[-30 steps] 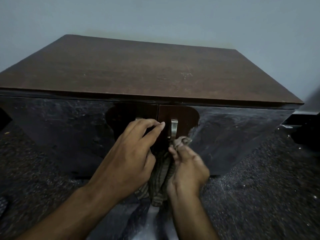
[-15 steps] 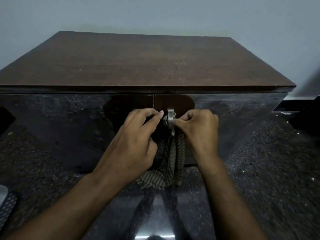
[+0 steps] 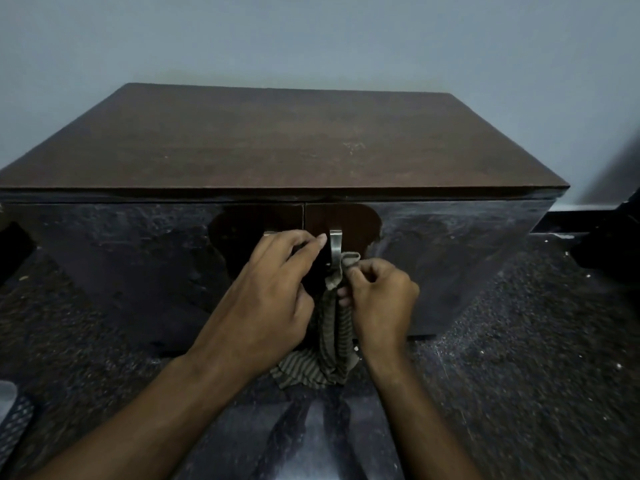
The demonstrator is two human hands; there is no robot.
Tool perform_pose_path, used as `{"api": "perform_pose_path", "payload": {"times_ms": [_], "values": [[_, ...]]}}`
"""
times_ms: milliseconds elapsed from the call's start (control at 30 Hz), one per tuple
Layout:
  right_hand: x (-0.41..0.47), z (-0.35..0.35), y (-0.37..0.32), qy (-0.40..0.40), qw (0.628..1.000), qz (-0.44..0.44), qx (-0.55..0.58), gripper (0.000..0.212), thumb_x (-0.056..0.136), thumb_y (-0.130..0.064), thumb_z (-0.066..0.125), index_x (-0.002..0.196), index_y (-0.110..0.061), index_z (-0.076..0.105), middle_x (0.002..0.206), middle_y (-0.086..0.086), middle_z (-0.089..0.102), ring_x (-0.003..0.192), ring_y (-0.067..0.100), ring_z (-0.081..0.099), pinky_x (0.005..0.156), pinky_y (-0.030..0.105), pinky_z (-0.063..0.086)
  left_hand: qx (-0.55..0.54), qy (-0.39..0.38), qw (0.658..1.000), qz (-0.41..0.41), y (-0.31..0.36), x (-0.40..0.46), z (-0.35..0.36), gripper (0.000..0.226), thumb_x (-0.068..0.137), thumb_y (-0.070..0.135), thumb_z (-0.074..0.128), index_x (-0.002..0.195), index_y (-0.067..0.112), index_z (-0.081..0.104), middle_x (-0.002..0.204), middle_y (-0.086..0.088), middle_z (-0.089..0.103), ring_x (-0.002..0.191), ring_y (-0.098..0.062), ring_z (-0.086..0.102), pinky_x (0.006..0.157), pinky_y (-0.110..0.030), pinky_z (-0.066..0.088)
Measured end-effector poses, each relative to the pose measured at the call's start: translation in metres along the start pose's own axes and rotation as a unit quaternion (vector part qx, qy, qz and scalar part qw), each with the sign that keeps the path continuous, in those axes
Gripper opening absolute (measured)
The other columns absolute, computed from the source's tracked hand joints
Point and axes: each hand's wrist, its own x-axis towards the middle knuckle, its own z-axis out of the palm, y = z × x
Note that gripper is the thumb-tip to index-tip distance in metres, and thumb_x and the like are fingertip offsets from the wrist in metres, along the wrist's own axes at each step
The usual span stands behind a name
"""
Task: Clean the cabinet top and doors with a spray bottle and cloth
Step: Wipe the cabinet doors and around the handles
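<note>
Plain pale blue-grey wall (image 3: 311, 39) behind; dark speckled floor (image 3: 519, 358) below, glossy enough to mirror the arms near the lower edge.

Cabinet (image 3: 104, 271): low, dark, standing against the wall. Cabinet top (image 3: 277, 143): brown wood grain, matt, with faint pale scuffs toward its front right corner. Two doors: left door (image 3: 121, 258) and right door (image 3: 450, 251), both closed, glossy black with a brown shaped panel where they meet at the centre seam. One metal handle (image 3: 335, 247) on the right door just beside the seam, upright, silver; the left door's handle is mostly hidden by the hand, only a pale end showing.

Cloth (image 3: 334, 327): striped olive and dark, bunched into a long hanging strip at the centre seam, upper end touching the lower part of the metal handle, lower end pooled on the floor at the cabinet's front edge.

Left hand (image 3: 273, 299): fingers curled, index finger and thumb brought together in front of the left door's handle beside the seam; whether they grip it cannot be told.

Right hand (image 3: 379, 299): fingers and thumb pinching the cloth's upper end just beside the metal handle.

Spray bottle: not in view.

Mesh-patterned object (image 3: 14, 420) at the lower left edge, on the floor, unidentifiable.
</note>
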Motion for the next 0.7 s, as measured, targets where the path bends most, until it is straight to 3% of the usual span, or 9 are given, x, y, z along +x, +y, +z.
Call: {"api": "perform_pose_path", "payload": {"times_ms": [133,300,400,467,567,700], "values": [[-0.007,0.010,0.014,0.008,1.000,0.028,0.009,0.020,0.091,-0.007,0.068,0.071,-0.010,0.071,0.057,0.000,0.069,0.049,0.007,0.067,0.050,0.024,0.056,-0.022,-0.006,1.000,-0.008,-0.003,-0.002,0.005,0.059,0.085,0.002,0.060,0.142,0.011,0.047,0.124,0.007,0.051,0.118,-0.003,0.043,0.101,-0.002,0.026],[-0.022,0.036,0.014,-0.004,0.999,-0.030,-0.018,0.019,0.089,-0.008,0.069,0.070,-0.008,0.070,0.063,0.001,0.066,0.054,0.013,0.062,0.050,0.023,0.049,-0.027,0.013,0.999,-0.020,-0.009,-0.002,0.005,0.054,0.088,0.008,0.059,0.141,0.014,0.049,0.121,0.009,0.054,0.117,0.002,0.042,0.098,-0.006,0.032],[-0.018,0.027,0.018,0.044,0.998,0.016,0.029,0.018,0.088,-0.002,0.069,0.074,-0.011,0.075,0.062,-0.003,0.069,0.054,0.009,0.067,0.049,0.015,0.049,-0.029,0.007,0.999,-0.020,-0.009,-0.005,0.003,0.056,0.087,0.007,0.061,0.141,0.014,0.049,0.119,0.010,0.053,0.115,0.002,0.043,0.097,-0.003,0.030],[-0.013,0.015,0.015,0.091,0.993,0.029,0.071,0.019,0.087,0.001,0.070,0.075,-0.014,0.075,0.061,-0.005,0.070,0.055,0.007,0.068,0.053,0.020,0.054,-0.029,0.013,0.999,-0.023,-0.011,-0.006,0.001,0.056,0.087,0.005,0.062,0.141,0.013,0.050,0.120,0.009,0.054,0.116,0.000,0.044,0.098,-0.003,0.030],[-0.005,0.009,-0.007,0.143,0.984,-0.040,0.094,0.015,0.083,-0.002,0.073,0.081,-0.016,0.077,0.071,-0.007,0.073,0.065,0.008,0.070,0.061,0.023,0.056,-0.032,0.023,0.999,-0.016,-0.011,-0.004,0.004,0.055,0.086,0.004,0.062,0.140,0.011,0.051,0.120,0.007,0.055,0.116,-0.001,0.045,0.100,-0.005,0.030],[-0.004,0.009,-0.015,0.157,0.977,-0.122,0.080,0.012,0.082,-0.001,0.077,0.083,-0.013,0.074,0.081,-0.004,0.071,0.074,0.007,0.067,0.064,0.009,0.048,-0.042,0.021,0.999,-0.006,-0.006,-0.002,0.010,0.052,0.085,0.005,0.061,0.137,0.008,0.053,0.119,0.004,0.056,0.115,-0.001,0.045,0.101,-0.004,0.029]]}}
